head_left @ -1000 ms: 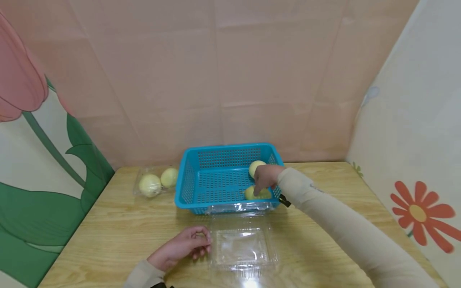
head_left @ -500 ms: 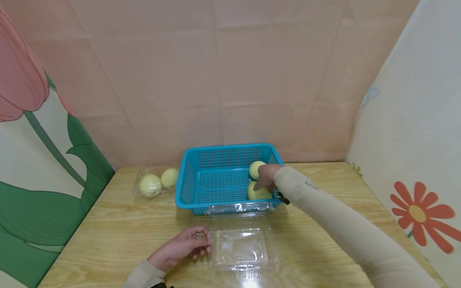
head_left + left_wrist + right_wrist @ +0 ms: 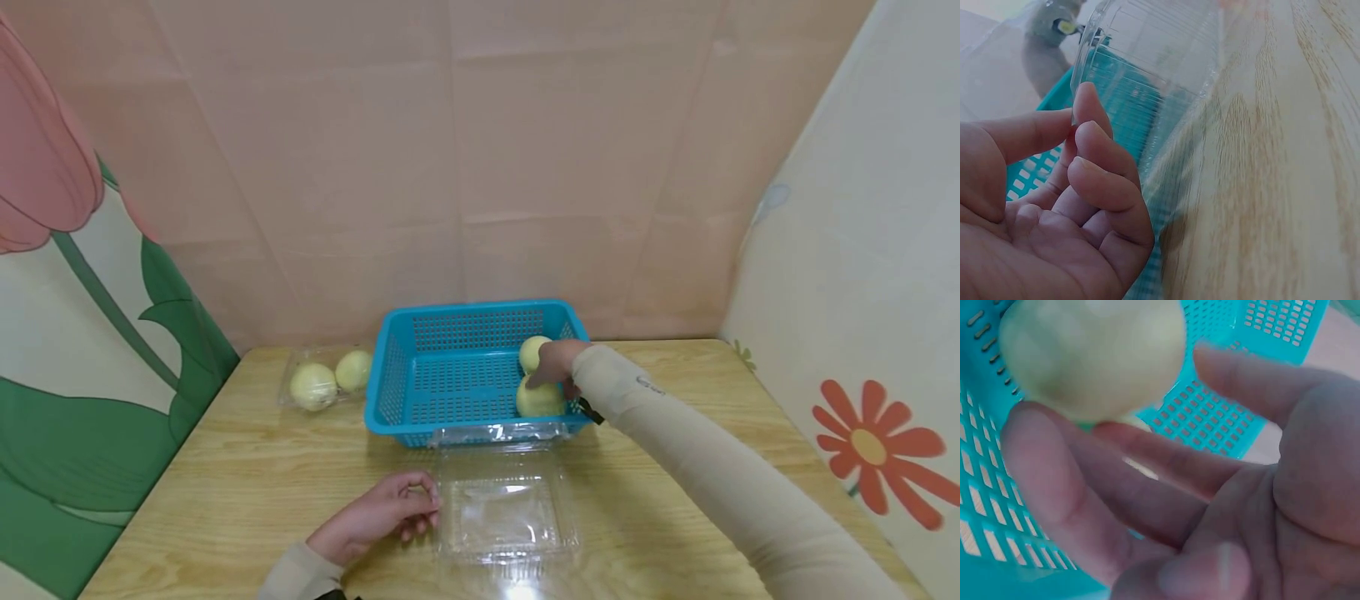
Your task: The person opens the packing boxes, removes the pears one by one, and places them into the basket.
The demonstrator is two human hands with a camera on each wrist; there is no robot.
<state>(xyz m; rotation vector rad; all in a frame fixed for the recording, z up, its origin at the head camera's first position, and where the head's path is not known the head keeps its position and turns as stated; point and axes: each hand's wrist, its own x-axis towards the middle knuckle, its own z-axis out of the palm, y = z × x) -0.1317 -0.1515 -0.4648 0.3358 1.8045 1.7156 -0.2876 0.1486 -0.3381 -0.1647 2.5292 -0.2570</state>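
Observation:
A round pale-yellow pear (image 3: 536, 401) lies at the front right inside the blue plastic basket (image 3: 375, 367). My right hand (image 3: 558, 363) reaches over the rim, its thumb and curled fingers about this pear (image 3: 1094, 356); the thumb's contact is hard to tell in the right wrist view. Just behind it sits another pear (image 3: 531, 354), partly covered by the hand. In front of the basket lies an opened clear plastic clamshell box (image 3: 506, 512), its lid leaning on the basket's front. My left hand (image 3: 390, 508) pinches the box's left edge between thumb and index finger.
At the basket's left stands another clear box (image 3: 288, 387) with two pears (image 3: 313, 387) in it. The wooden table (image 3: 225, 483) meets a pink cloth backdrop (image 3: 450, 167) behind, with flower-printed panels at both sides.
The front pear has turned and shifted slightly right under my right hand, which has drawn back a little. My left hand and the clamshell box have not moved.

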